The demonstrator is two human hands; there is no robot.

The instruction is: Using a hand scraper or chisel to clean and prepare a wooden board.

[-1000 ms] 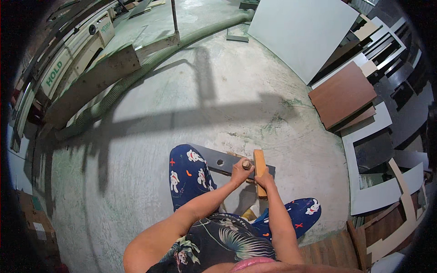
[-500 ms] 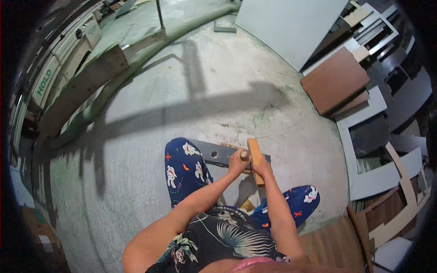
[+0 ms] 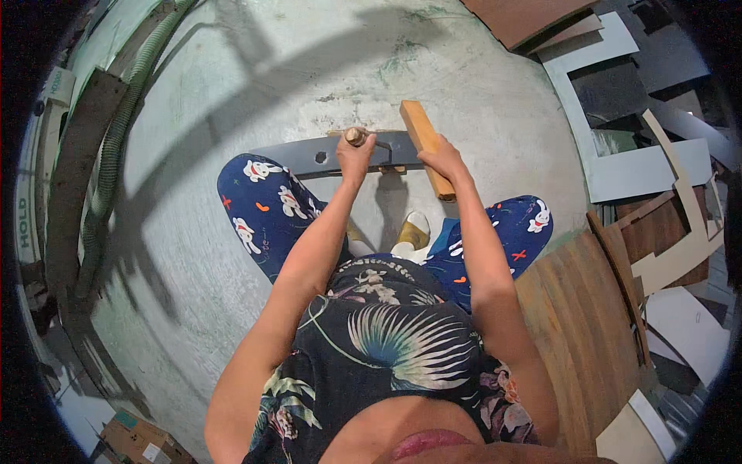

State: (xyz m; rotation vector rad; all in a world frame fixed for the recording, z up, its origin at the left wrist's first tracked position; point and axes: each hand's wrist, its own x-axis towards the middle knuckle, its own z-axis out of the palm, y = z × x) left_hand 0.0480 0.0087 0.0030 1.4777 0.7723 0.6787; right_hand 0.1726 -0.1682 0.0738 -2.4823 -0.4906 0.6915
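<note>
My left hand is closed around a tool with a round wooden handle, its end facing up. Beside that hand a thin, bent dark metal rod reaches down to the board; it appears to belong to the tool. My right hand grips a yellowish wooden bar, which slants across the right end of the board. Beneath both hands lies a long dark grey board with a hole near its left part. A bit of light wood shows at its near edge.
My bent knees, in blue patterned trousers, flank the board. Along the left runs a ribbed hose next to a long beam. White frames, brown panels and offcuts pile up on the right. A brown wooden sheet is at lower right.
My view has tipped down, so the board and hands appear higher. The wooden bar in my right hand has moved away from the tool handle, and my hands are farther apart.
</note>
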